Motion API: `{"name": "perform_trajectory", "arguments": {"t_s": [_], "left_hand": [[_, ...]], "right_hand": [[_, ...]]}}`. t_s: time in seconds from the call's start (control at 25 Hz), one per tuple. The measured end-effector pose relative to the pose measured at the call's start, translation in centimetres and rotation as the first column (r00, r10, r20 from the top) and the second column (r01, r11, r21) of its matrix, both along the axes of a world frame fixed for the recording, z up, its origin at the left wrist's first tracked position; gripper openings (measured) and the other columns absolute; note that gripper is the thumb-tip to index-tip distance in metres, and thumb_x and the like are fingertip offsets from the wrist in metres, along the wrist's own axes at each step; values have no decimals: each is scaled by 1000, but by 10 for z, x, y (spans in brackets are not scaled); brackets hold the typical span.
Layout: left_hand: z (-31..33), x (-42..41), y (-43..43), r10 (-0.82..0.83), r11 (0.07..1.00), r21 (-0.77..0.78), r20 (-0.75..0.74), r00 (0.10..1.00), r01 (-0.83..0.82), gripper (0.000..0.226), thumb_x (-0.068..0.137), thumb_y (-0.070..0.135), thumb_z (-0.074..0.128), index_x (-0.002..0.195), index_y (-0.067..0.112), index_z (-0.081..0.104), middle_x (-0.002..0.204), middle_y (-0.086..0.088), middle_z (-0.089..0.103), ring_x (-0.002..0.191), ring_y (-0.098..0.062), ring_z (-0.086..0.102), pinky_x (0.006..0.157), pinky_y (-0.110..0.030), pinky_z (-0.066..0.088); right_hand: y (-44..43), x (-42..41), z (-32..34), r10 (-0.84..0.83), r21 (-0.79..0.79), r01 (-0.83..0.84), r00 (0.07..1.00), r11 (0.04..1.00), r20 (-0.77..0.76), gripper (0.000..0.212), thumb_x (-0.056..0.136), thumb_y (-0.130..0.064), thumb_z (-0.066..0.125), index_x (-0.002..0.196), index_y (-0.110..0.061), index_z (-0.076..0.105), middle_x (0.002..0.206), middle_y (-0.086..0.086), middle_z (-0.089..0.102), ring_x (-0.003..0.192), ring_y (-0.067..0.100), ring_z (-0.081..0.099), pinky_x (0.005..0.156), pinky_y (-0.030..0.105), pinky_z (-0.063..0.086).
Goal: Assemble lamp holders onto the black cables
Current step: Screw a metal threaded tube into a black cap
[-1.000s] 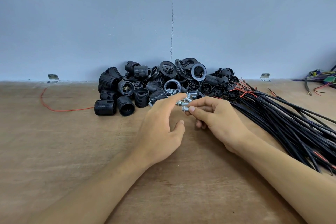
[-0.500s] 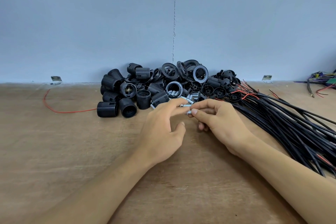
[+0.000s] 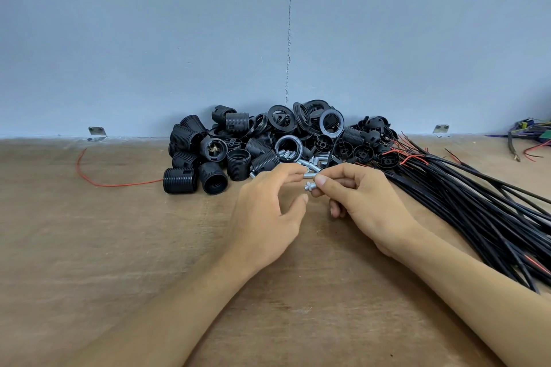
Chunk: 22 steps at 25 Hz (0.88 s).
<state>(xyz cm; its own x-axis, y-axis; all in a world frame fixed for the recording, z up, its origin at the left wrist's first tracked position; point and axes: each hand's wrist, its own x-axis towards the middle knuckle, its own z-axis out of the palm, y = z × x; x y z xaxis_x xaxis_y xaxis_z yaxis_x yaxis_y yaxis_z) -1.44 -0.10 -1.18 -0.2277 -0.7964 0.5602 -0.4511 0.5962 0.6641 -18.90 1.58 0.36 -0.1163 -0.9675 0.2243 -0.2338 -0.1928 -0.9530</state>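
Note:
A heap of black lamp holder parts (image 3: 238, 155), threaded shells and rings, lies against the wall at the middle. In front of it lie several small silver metal tubes (image 3: 313, 162). A thick bundle of black cables (image 3: 465, 205) with red wire ends fans out to the right. My right hand (image 3: 360, 202) pinches a small silver threaded tube with a nut (image 3: 309, 187) between thumb and fingers. My left hand (image 3: 268, 211) reaches over with its forefinger touching another silver tube (image 3: 308, 175) at the right hand's fingertips; its thumb hangs apart below.
The wooden bench (image 3: 119, 247) runs up to a grey-blue wall. A loose red wire (image 3: 89, 179) curls at the left. Two metal brackets (image 3: 97, 131) sit at the wall's foot. A tangle of coloured wires (image 3: 530, 131) lies at the far right.
Both hands have pulled slightly back from the heap. The silver tube with its nut now shows plainly in my right hand's pinch, and my left fingers have spread a little.

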Motion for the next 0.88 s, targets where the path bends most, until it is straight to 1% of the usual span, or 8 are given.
{"name": "perform_trajectory", "arguments": {"t_s": [0.12, 0.24, 0.36, 0.4, 0.44, 0.56, 0.72, 0.88], "left_hand": [[-1, 0, -1, -3, 997, 73, -58, 998, 7, 27, 85, 28, 79, 109, 38, 72, 95, 32, 71, 100, 10, 65, 88, -13, 50], [-1, -1, -2, 10, 999, 52, -74, 997, -6, 20, 84, 23, 81, 96, 37, 74, 91, 25, 74, 80, -10, 73, 75, -23, 55], [0, 0, -3, 21, 1000, 1, -83, 996, -21, 21, 81, 14, 82, 96, 29, 76, 88, 22, 74, 91, 6, 68, 82, -9, 47], [1, 1, -3, 25, 1000, -2, -77, 997, -26, 23, 81, 14, 81, 97, 29, 75, 90, 22, 74, 95, 8, 66, 85, -9, 46], [2, 1, -2, 26, 1000, -7, -69, 997, -27, 24, 80, 15, 81, 98, 30, 75, 91, 22, 74, 98, 7, 65, 87, -10, 46], [3, 0, 3, 7, 998, -67, -46, 999, -10, 19, 79, 23, 79, 95, 33, 73, 88, 25, 73, 101, 4, 63, 89, -8, 41], [2, -2, 7, -2, 996, -91, 4, 1000, 2, 17, 80, 29, 75, 95, 35, 72, 89, 26, 71, 97, 5, 62, 85, -7, 40], [3, 0, 1, 33, 999, 36, -53, 998, -31, 29, 81, 23, 81, 105, 36, 70, 90, 22, 72, 94, 5, 64, 81, -10, 46]], "right_hand": [[1, 1, 0, 62, 7, -62, 998, 998, 13, 11, 95, -18, 66, 92, -9, 72, 75, 7, 73, 48, 10, 47, 49, 17, 42], [3, 1, 2, 129, 35, -130, 991, 991, 37, 12, 94, -18, 68, 96, -7, 72, 80, 11, 74, 51, 11, 50, 51, 18, 43], [3, -1, 5, 173, 64, -176, 984, 982, 40, 9, 91, -11, 70, 98, -6, 72, 85, 20, 73, 54, 13, 54, 54, 20, 44], [3, -1, 5, 169, 72, -171, 985, 983, 35, 8, 91, -9, 71, 98, -6, 72, 84, 23, 72, 54, 13, 55, 54, 20, 44], [2, 0, 5, 155, 77, -157, 987, 985, 27, 7, 90, -8, 71, 97, -6, 73, 78, 22, 70, 53, 12, 55, 53, 20, 44], [0, 1, 1, 75, 67, -76, 997, 995, 12, 4, 92, -8, 70, 94, -7, 72, 64, 5, 67, 50, 11, 53, 50, 18, 43], [-1, -3, 1, 14, 57, -17, 999, 998, 46, 3, 92, -11, 70, 93, -9, 72, 71, 2, 73, 49, 10, 53, 48, 17, 42], [-1, -2, 0, 73, 54, -73, 997, 996, 0, 5, 92, -13, 71, 93, -10, 74, 75, 5, 74, 51, 12, 52, 50, 13, 41]]}}
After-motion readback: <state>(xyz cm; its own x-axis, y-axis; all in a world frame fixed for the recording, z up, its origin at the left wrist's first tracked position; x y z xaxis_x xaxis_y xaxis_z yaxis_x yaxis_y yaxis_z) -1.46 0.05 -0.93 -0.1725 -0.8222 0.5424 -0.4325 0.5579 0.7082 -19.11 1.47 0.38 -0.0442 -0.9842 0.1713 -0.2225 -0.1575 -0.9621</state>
